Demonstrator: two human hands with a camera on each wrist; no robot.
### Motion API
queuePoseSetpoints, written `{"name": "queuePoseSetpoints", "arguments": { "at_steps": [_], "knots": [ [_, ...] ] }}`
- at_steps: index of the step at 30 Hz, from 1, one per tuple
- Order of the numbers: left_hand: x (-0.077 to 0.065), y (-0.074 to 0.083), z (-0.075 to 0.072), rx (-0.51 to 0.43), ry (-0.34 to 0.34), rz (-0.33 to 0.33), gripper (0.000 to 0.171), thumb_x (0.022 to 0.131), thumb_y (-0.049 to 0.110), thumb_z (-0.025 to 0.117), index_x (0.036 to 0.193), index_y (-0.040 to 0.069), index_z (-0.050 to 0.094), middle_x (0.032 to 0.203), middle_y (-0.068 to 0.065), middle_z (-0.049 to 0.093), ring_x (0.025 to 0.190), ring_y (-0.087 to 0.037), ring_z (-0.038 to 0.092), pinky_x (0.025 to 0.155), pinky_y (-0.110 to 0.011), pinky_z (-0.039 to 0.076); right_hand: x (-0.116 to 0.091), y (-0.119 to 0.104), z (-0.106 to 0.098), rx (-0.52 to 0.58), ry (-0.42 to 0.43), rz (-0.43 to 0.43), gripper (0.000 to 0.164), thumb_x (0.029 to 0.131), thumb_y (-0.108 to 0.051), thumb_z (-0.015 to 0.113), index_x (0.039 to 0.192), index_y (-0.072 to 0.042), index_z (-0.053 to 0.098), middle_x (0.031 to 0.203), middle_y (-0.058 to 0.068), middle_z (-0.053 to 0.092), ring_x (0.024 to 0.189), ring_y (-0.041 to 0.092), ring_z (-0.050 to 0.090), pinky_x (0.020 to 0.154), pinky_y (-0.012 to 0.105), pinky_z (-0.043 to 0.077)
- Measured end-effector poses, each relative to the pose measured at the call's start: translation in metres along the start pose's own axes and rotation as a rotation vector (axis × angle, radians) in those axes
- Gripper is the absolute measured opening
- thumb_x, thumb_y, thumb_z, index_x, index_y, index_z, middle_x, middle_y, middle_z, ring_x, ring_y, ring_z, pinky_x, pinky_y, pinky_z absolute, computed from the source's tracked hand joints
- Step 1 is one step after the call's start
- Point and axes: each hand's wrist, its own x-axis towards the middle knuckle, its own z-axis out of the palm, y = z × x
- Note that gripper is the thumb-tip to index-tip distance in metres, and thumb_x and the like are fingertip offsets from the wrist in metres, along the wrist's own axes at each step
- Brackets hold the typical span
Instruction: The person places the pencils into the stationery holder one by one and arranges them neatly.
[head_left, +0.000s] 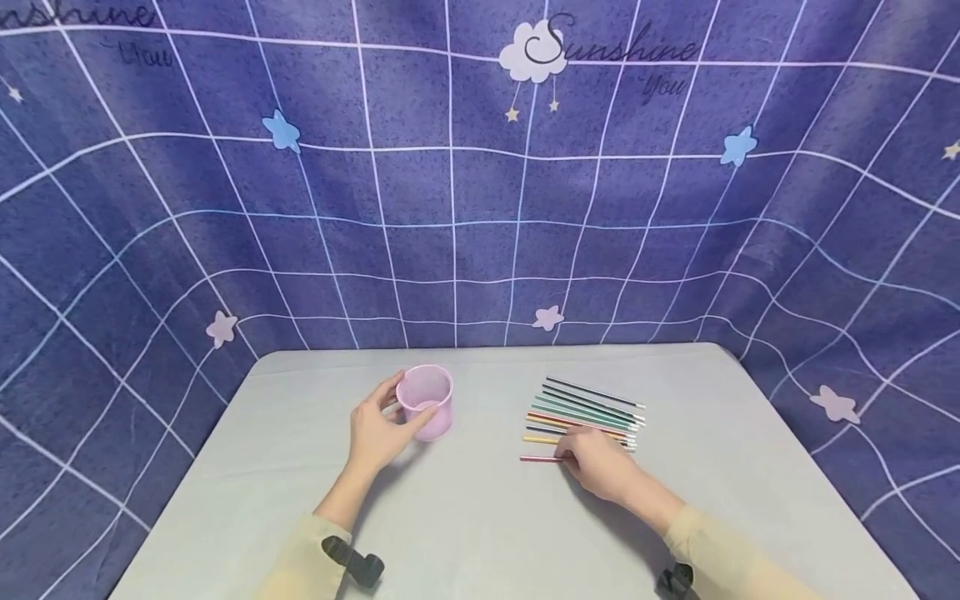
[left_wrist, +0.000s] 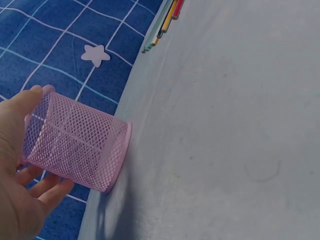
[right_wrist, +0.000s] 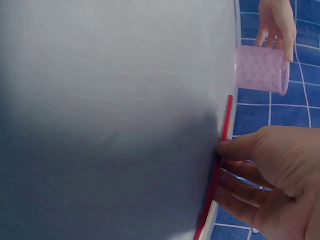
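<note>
A pink mesh pen holder [head_left: 441, 421] stands upright on the table, left of the middle. My left hand [head_left: 377, 433] grips it from the left, the thumb near the rim and the fingers round the far side. The left wrist view shows the mesh wall of the holder [left_wrist: 75, 142] and its base on the cloth. On the right, my right hand [head_left: 606, 468] pinches a red pencil [head_left: 538, 458] lying nearest the front; in the right wrist view, thumb and fingertips meet along the red pencil [right_wrist: 227, 117]. Several other pencils [head_left: 581, 406] lie side by side just beyond, partly hidden by the hand.
A pale cloth covers the table [head_left: 465, 533]. Behind it and along both sides hangs a blue checked curtain [head_left: 480, 250] with stars and clouds. Bare cloth lies between the pen holder and the pencils. Dark straps [head_left: 352, 560] sit on both wrists.
</note>
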Motion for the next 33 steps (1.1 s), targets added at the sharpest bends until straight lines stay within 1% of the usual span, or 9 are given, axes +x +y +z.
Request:
{"name": "queuePoseSetpoints", "arguments": {
  "at_steps": [4,6,9,14,18,21,24,28,33],
  "knots": [
    [-0.008,0.004,-0.006,0.023,-0.005,-0.005,0.081,0.072,0.030,0.101,0.141,0.002,0.066,0.130,-0.020,0.076,0.112,-0.039,0.077,0.086,-0.043,0.067,0.010,-0.001,-0.010,0.060,-0.032,0.022,0.015,0.086,0.003,0.081,0.090,-0.010,0.077,0.085,-0.001,0.074,0.078,0.011,0.069,0.071,0.027,0.061],
    [-0.010,0.006,-0.007,0.039,-0.011,0.008,0.081,0.072,0.032,0.101,0.139,0.001,0.067,0.128,-0.020,0.076,0.110,-0.038,0.078,0.085,-0.045,0.067,0.021,-0.003,-0.021,0.097,-0.016,0.034,0.012,0.087,0.003,0.079,0.092,-0.008,0.077,0.086,0.002,0.075,0.077,0.012,0.068,0.071,0.026,0.062],
    [-0.010,0.008,-0.008,0.046,-0.014,0.023,0.081,0.072,0.033,0.101,0.139,0.002,0.068,0.126,-0.021,0.077,0.109,-0.038,0.079,0.084,-0.044,0.067,0.042,-0.004,-0.042,0.152,0.033,0.047,0.010,0.090,0.002,0.076,0.095,-0.006,0.076,0.088,0.004,0.075,0.078,0.012,0.068,0.072,0.026,0.062],
    [-0.007,0.008,-0.008,0.025,-0.021,0.015,0.082,0.071,0.032,0.101,0.140,0.001,0.067,0.128,-0.022,0.076,0.110,-0.039,0.078,0.083,-0.041,0.067,0.082,-0.013,-0.076,0.318,0.154,0.084,0.007,0.097,0.001,0.070,0.101,-0.005,0.071,0.091,0.006,0.074,0.082,0.015,0.071,0.076,0.028,0.064],
    [-0.007,0.008,-0.009,0.019,-0.025,-0.009,0.085,0.071,0.032,0.102,0.141,0.000,0.067,0.130,-0.023,0.074,0.111,-0.039,0.078,0.082,-0.039,0.067,0.114,-0.034,-0.090,0.475,0.322,0.100,0.007,0.098,-0.002,0.071,0.105,-0.003,0.069,0.094,0.010,0.075,0.088,0.023,0.076,0.082,0.032,0.068],
    [-0.007,0.008,-0.010,0.031,-0.023,-0.016,0.086,0.070,0.033,0.102,0.141,0.001,0.067,0.129,-0.022,0.074,0.110,-0.037,0.079,0.081,-0.037,0.067,0.137,-0.051,-0.089,0.596,0.414,0.088,0.009,0.099,-0.002,0.071,0.107,-0.001,0.067,0.098,0.013,0.076,0.093,0.027,0.077,0.087,0.033,0.068],
    [-0.006,0.010,-0.010,0.042,-0.031,0.005,0.086,0.070,0.034,0.101,0.141,-0.001,0.066,0.128,-0.024,0.074,0.108,-0.038,0.079,0.079,-0.037,0.067,0.159,-0.067,-0.082,0.708,0.436,0.073,0.011,0.099,0.000,0.070,0.108,0.000,0.065,0.102,0.016,0.075,0.096,0.030,0.077,0.088,0.031,0.067],
    [-0.004,0.012,-0.009,0.058,-0.042,0.032,0.087,0.070,0.036,0.101,0.140,-0.003,0.066,0.126,-0.025,0.074,0.105,-0.039,0.079,0.078,-0.038,0.067,0.181,-0.082,-0.064,0.764,0.405,0.066,0.012,0.099,-0.001,0.070,0.109,0.001,0.064,0.105,0.017,0.074,0.098,0.030,0.077,0.087,0.025,0.066],
    [-0.004,0.014,-0.007,0.071,-0.039,0.034,0.086,0.071,0.035,0.101,0.139,-0.003,0.067,0.126,-0.025,0.074,0.100,-0.037,0.081,0.077,-0.041,0.068,0.200,-0.096,-0.042,0.725,0.331,0.056,0.011,0.100,-0.003,0.070,0.109,0.001,0.065,0.105,0.018,0.075,0.098,0.030,0.077,0.082,0.021,0.065]
  ]
}}
